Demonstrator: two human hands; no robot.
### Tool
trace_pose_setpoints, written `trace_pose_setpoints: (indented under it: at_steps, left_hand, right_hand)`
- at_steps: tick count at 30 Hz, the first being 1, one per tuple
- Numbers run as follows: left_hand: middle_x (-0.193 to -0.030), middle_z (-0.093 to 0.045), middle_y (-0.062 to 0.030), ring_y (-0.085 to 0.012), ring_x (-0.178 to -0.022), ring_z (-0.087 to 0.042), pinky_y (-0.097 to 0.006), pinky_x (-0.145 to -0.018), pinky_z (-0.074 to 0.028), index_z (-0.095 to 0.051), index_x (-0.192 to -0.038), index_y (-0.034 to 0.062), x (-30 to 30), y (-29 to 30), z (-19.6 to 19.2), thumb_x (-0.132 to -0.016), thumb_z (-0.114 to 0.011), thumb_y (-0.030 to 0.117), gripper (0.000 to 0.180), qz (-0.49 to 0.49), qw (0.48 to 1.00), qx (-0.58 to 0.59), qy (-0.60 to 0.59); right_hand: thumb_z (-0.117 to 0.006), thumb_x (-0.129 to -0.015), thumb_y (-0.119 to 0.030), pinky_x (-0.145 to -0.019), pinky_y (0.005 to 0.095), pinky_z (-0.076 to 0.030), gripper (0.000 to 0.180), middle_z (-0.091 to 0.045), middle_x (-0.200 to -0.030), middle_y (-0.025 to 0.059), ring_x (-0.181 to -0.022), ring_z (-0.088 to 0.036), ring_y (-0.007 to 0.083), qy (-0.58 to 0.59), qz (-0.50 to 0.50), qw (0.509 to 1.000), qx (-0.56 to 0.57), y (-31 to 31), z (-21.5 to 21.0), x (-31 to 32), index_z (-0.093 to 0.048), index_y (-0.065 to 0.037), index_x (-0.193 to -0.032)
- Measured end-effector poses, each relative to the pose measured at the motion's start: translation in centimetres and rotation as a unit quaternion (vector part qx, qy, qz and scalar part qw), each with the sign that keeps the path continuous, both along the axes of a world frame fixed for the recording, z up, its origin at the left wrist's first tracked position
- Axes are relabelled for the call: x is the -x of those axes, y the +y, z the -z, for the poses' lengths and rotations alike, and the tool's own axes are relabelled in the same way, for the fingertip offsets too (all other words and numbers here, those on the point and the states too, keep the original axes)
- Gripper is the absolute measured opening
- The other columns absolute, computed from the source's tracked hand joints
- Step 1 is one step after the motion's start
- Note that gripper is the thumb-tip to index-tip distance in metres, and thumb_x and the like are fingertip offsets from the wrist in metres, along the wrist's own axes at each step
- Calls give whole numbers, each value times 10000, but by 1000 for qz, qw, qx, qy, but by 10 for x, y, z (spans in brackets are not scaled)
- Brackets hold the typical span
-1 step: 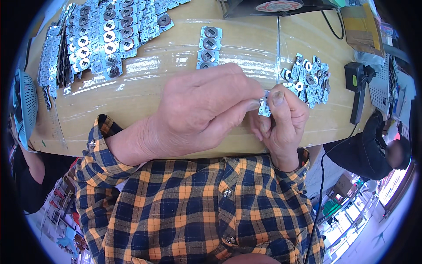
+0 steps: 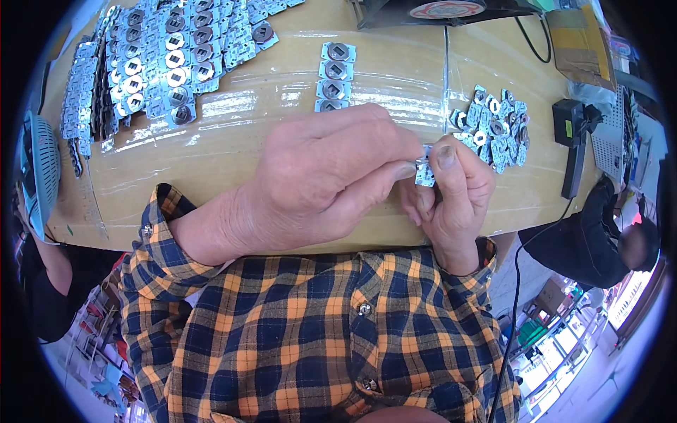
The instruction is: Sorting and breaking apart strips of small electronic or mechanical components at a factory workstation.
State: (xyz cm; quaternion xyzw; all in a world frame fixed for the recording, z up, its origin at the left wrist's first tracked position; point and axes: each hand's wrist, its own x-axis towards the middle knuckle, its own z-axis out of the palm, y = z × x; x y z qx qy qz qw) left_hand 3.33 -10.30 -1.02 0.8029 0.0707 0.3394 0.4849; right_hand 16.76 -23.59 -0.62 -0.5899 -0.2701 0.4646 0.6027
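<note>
A small light-blue circuit board (image 2: 424, 175) is held up between my two hands over the near edge of the table. My right hand (image 2: 457, 190) pinches it, with the thumb on top and the fingers curled below. From the other side, the thumb and forefinger of my left hand (image 2: 321, 180) close on the board's edge; whether they grip another tiny part is hidden. Just beyond my left hand lies a strip of joined boards (image 2: 334, 70) with round metal coin-cell holders, its near end covered by the hand.
Rows of similar board strips (image 2: 169, 60) cover the far left. A heap of single boards (image 2: 493, 127) lies to the right. Beyond are a black adapter (image 2: 568, 123) with a cable, a cardboard box (image 2: 580, 46) and a blue basket (image 2: 44, 166). Other people sit at both sides.
</note>
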Motion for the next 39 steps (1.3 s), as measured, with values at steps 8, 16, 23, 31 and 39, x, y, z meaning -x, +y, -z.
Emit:
trace_pose_setpoints:
  at_steps: [8,16,23,31,39]
  left_hand:
    - [-849,-679,-84,-93,-717,-643,-217,-628,-543,-650,-1053,-67,3,-7,-2,-907,-612,-19,159,23,934,344,91]
    - [-877,-695,-114,-103,-711,-666,-211,-582,-558,-657,-1060,-52,2,-9,-2,-902,-628,-14,165,62,910,402,83]
    - [-877,-695,-121,-99,-671,-661,-205,-557,-548,-655,-1028,-55,3,-8,-7,-900,-629,-18,135,82,891,431,117]
    - [-859,-691,-114,-99,-668,-656,-202,-553,-540,-653,-1019,-55,4,-6,-5,-906,-638,12,132,102,900,405,123]
    - [-840,-687,-116,-111,-675,-663,-226,-560,-550,-652,-1020,-58,6,0,-6,-924,-614,23,130,155,908,374,107]
  right_hand:
    - [-513,-1004,-191,-470,207,-280,329,-453,-588,-30,-510,-360,29,-449,60,891,0,-6,5,-17,-561,7,-745]
    - [-514,-1006,-279,-473,203,-331,391,-528,-676,17,-531,-442,48,-298,-23,954,-29,-1,-7,-14,-560,15,-752]
    - [-520,-1000,-243,-472,219,-366,356,-552,-642,37,-510,-492,77,-200,-43,978,-47,-5,1,-13,-589,22,-772]
    - [-464,-1019,-324,-439,199,-270,431,-485,-598,-6,-494,-392,35,-300,-60,950,-62,2,-1,-9,-511,-20,-717]
    - [-499,-1017,-271,-388,211,-277,368,-498,-556,-3,-418,-394,39,105,-54,993,-15,-5,-6,-4,-579,-3,-777]
